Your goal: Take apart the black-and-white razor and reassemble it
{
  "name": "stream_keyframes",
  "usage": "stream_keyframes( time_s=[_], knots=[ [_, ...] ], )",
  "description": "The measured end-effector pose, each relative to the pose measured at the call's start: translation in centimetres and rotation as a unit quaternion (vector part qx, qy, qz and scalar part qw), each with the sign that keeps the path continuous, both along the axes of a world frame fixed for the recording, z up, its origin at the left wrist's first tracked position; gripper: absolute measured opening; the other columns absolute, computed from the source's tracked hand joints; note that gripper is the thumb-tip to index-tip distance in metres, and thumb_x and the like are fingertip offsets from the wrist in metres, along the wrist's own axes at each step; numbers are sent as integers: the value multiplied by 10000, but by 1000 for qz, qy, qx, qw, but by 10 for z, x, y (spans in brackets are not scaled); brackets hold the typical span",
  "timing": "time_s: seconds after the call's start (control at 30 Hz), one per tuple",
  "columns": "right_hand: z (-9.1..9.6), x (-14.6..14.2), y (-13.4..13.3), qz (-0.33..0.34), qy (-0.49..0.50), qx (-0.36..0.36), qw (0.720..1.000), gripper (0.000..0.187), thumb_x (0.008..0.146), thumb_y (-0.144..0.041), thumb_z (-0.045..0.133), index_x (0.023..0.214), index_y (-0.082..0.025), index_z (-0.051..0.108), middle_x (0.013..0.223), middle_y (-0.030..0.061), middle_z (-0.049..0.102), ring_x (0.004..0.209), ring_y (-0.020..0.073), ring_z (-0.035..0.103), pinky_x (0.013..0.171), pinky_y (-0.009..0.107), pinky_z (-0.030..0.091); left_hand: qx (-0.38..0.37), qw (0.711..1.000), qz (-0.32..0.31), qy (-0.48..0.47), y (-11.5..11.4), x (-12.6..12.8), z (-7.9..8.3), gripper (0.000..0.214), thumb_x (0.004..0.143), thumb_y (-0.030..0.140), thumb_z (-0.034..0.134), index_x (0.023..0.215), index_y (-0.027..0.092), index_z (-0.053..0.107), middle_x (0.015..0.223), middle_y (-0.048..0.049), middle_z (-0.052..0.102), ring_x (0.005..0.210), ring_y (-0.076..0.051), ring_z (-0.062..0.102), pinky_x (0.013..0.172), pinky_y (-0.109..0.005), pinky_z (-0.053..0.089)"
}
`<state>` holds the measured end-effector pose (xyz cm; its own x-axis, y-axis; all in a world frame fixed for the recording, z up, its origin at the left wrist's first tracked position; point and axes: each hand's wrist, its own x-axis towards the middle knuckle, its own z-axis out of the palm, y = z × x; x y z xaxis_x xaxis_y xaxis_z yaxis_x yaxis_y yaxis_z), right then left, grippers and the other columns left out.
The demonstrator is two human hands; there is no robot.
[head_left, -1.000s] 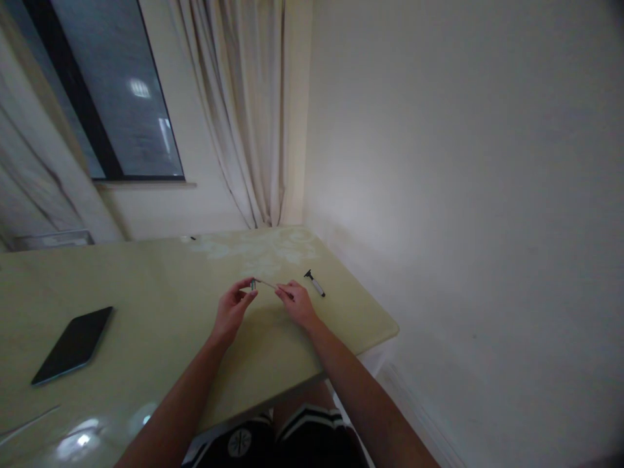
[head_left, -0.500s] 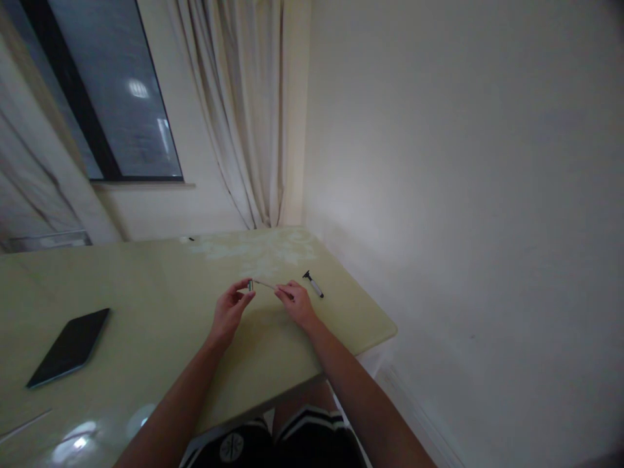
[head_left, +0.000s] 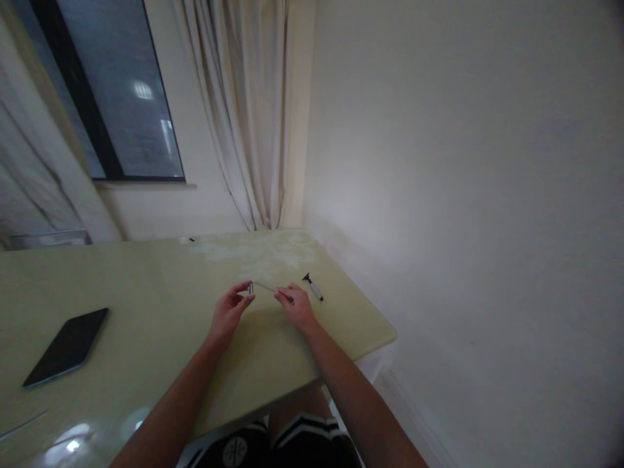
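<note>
Small piece: held clear of the tabletop [head_left: 160, 312] and taken here as the clock's centre, with noon at the far edge; the small piece [head_left: 250, 288] is too tiny to be identified.
Left hand: the piece is pinched between thumb and fingers of the left hand [head_left: 227, 314], gripped at its top and bottom, its face left exposed toward three o'clock.
Right hand: the thin stick [head_left: 264, 286] is pinched near its lower end by the fingers of the right hand [head_left: 295, 307]; it is aimed toward ten o'clock, its tip just beside the piece, though contact cannot be told.
Handling: the piece is judged light, stiff and easily dropped; it is best held by its ends. The stick is judged light, slender and liable to bend or snap if pressed hard; it is best gripped well back from the tip, with little force.
Razor: a razor [head_left: 314, 288] is laid flat near three o'clock, just beyond the right hand.
Outlying things: a dark tablet [head_left: 67, 348] is seen between eight and nine, a thin rod [head_left: 23, 425] at eight, and a small dark item [head_left: 192, 240] between ten and eleven.
</note>
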<state>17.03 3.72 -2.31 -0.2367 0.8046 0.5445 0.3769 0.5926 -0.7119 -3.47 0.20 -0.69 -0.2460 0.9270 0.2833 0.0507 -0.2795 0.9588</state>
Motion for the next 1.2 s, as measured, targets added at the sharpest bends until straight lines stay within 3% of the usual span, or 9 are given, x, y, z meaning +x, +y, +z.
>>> stream_keyframes(
  time_s=[0.13,0.27,0.4,0.53,0.67,1.2],
  knots=[
    [1,1,0,30,-17,3,999,294,989,-402,632,1098,-201,816,784,33,606,701,152,537,687,272,418,7,1000,7,10,0,1,1,694,643,625,844,1167,182,738,749,12,634,637,-131,528,622,-258,420],
    [2,1,-1,-11,-14,3,1000,309,1000,-414,607,1022,-200,829,723,29,580,694,163,520,686,280,407,6,1000,8,2,1,-1,-1,696,645,645,832,1152,177,738,774,4,643,627,-128,526,617,-258,418],
    [0,1,-1,37,-18,2,999,311,991,-427,621,1083,-205,819,767,40,618,699,164,538,680,277,417,5,1000,8,7,3,-1,-4,691,637,636,844,1153,188,744,738,12,634,623,-132,526,610,-255,409],
    [0,1,-2,1,-42,12,999,317,998,-414,611,1104,-198,817,777,51,641,695,168,550,696,283,428,9,1000,19,-4,4,-1,-3,697,614,655,847,1118,183,753,734,14,638,626,-133,540,621,-258,420],
    [0,1,-5,36,-58,53,996,337,1003,-412,601,1206,-214,783,853,77,708,754,192,609,734,293,459,-1,1000,10,-8,3,-2,-3,723,608,641,860,1153,179,745,736,14,648,633,-133,550,629,-256,426],
    [0,-2,-9,-6,-64,71,995,392,1046,-459,517,1167,-208,792,904,88,779,777,193,673,749,280,501,-4,1000,5,-11,8,-5,-10,706,621,612,868,1161,175,745,801,0,675,665,-126,558,663,-253,446]
  ],
)
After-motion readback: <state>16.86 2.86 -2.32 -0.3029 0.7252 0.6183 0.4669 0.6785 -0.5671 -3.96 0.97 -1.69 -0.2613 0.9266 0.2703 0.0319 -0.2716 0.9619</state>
